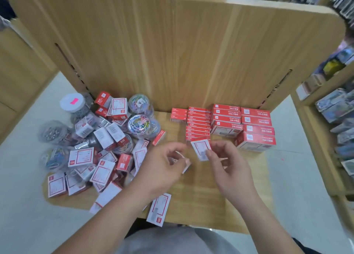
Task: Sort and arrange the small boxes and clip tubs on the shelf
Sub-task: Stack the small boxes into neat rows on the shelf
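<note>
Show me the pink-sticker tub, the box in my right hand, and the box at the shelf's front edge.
pink-sticker tub (71,106): head view, white lid.
right-hand box (199,145): head view, printed face.
front-edge box (159,208): head view, white face.

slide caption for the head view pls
Right hand pinches a small box beside neat red rows; left hand holds a second box near the jumbled pile.

On the wooden shelf (210,196), the right hand (228,163) pinches a small box (200,148) with a red frame, just in front of the neat rows of red boxes (226,121). The left hand (162,167), beside it, grips a white box (186,165) that is blurred. At the left lies a loose heap of boxes (99,157) and clear clip tubs (138,124).
</note>
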